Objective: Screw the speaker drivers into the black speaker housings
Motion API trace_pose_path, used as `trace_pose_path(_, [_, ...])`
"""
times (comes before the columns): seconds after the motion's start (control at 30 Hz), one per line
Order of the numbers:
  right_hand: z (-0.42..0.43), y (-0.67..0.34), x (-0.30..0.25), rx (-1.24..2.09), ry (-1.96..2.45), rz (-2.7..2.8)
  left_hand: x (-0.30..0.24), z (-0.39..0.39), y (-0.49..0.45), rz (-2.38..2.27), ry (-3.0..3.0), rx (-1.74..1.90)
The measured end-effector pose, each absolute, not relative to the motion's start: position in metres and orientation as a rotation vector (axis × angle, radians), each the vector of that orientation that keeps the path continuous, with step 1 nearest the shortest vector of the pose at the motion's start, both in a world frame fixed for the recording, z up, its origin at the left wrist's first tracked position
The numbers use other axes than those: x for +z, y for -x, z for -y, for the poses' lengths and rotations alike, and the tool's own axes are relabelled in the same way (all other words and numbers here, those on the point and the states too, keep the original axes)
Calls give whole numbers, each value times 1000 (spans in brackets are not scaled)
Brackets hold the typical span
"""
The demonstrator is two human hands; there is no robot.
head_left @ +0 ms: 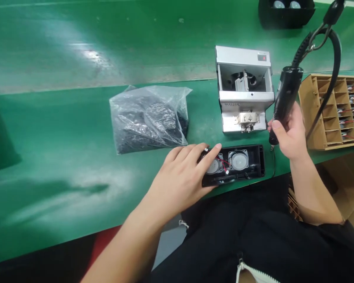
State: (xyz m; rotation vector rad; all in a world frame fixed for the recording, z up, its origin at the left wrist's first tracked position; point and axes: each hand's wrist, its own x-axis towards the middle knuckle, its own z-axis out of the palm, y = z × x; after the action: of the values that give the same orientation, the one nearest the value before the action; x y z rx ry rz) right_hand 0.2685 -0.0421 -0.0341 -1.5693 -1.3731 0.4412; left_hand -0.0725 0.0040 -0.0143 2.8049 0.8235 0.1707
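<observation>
A black speaker housing [255, 163] lies at the front edge of the green bench, its inside facing up. Two round grey speakers [239, 160] sit in it, with thin red and black wires and a white plug between them. My left hand [184, 167] grips the housing's left end, thumb over the left speaker. In my right hand [293, 135] is a black electric screwdriver [286, 92], held upright to the right of the housing, its bit pointing down. A cable and a metal hanging loop lead up from its top.
Behind the housing stands a silver screw feeder [244, 100] with a small red display. A clear plastic bag [149, 120] of black parts lies to the left. On the right is a divided cardboard box [326, 114] with wired parts. Another black housing [286, 17] sits at the back.
</observation>
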Motion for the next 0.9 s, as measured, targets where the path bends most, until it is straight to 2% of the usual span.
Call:
trace_pose_path(0.17, [46, -271, -3, 745, 1307, 962, -7, -4, 100, -881, -2800, 234])
trace_pose_path(0.27, [47, -268, 25, 814, 1154, 920, -1, 1, 97, -817, -2739, 515])
trace_pose_path(0.37, [35, -262, 45, 747, 1048, 1110, -1, 11, 73, -727, -2727, 673])
trace_pose_path(0.5, [6, -241, 57, 467, 1144, 1392, -9, 21, 43, -828, -2748, 586])
trace_pose_path(0.63, [-16, -207, 60, 201, 1294, 1447, -17, 23, 39, -961, -2693, 513])
trace_pose_path(0.9, [-36, -194, 40, 278, 1035, 1432, -27, 15, 42, -962, -2642, 489])
